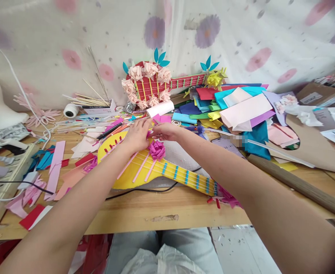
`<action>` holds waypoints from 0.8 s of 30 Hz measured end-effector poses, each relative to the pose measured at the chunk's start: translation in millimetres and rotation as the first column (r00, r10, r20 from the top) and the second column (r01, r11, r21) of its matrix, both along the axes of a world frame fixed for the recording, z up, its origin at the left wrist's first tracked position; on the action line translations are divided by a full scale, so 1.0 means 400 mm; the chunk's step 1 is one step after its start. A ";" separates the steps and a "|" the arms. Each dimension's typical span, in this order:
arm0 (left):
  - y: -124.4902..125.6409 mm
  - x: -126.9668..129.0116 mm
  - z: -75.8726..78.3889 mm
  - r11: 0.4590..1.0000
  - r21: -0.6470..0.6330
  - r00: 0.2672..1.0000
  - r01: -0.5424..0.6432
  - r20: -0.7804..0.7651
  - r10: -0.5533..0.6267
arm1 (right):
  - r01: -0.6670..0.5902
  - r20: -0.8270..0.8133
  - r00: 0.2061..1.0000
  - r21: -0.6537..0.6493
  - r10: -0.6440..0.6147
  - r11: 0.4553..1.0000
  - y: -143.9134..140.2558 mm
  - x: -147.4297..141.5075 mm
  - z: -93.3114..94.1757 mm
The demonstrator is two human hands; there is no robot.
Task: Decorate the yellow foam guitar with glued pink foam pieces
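A yellow paper guitar (133,173) with pink strips and blue frets lies on the wooden table (144,213). A magenta paper flower (157,150) sits on its body. My left hand (137,135) rests on the guitar's upper edge, fingers curled by the flower. My right hand (164,131) meets it just above the flower, pinching a small piece of pink paper (156,121) between the fingertips. Both hands touch each other over the guitar's body.
A finished red paper guitar (156,85) with peach flowers leans on the curtain behind. Coloured paper sheets (235,110) pile at the right, a wooden stick (298,186) lies beside them, paper scraps (53,171) and a power strip (2,179) at left.
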State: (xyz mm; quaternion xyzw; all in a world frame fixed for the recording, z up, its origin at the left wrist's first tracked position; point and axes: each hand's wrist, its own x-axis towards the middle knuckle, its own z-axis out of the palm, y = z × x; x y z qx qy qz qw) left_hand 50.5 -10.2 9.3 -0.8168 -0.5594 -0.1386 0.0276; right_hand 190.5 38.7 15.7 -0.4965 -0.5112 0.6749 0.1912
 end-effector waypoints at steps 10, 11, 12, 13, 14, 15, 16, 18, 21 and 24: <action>-0.004 -0.170 0.053 0.912 -0.081 0.689 -0.403 0.629 0.360 | 0.001 0.236 0.971 0.201 -0.050 0.980 -0.055 0.082 0.018; -0.014 -0.185 0.056 0.890 -0.095 0.656 -0.446 0.641 0.398 | -0.027 0.272 0.962 0.220 -0.035 0.975 -0.063 0.093 0.013; -0.025 -0.198 0.057 0.875 -0.108 0.631 -0.473 0.652 0.421 | -0.058 0.314 0.949 0.230 -0.018 0.971 -0.070 0.103 0.008; -0.037 -0.209 0.056 0.862 -0.111 0.610 -0.495 0.661 0.436 | -0.094 0.364 0.931 0.236 0.002 0.967 -0.075 0.112 0.004; -0.049 -0.217 0.053 0.853 -0.110 0.599 -0.511 0.665 0.445 | -0.136 0.421 0.907 0.235 0.025 0.963 -0.080 0.119 0.000; -0.060 -0.224 0.048 0.846 -0.106 0.598 -0.522 0.661 0.452 | -0.180 0.476 0.878 0.231 0.051 0.956 -0.083 0.124 -0.003; -0.071 -0.228 0.043 0.841 -0.103 0.603 -0.530 0.651 0.460 | -0.225 0.525 0.848 0.229 0.074 0.947 -0.086 0.128 -0.004; -0.091 -0.229 0.033 0.838 -0.116 0.629 -0.533 0.609 0.484 | -0.306 0.603 0.790 0.227 0.113 0.925 -0.089 0.133 -0.002; -0.120 -0.214 0.024 0.828 -0.169 0.675 -0.534 0.504 0.538 | -0.393 0.684 0.714 0.214 0.150 0.894 -0.093 0.140 0.008; -0.144 -0.195 0.020 0.840 -0.199 0.717 -0.506 0.445 0.537 | -0.439 0.738 0.657 0.204 0.158 0.875 -0.099 0.158 0.018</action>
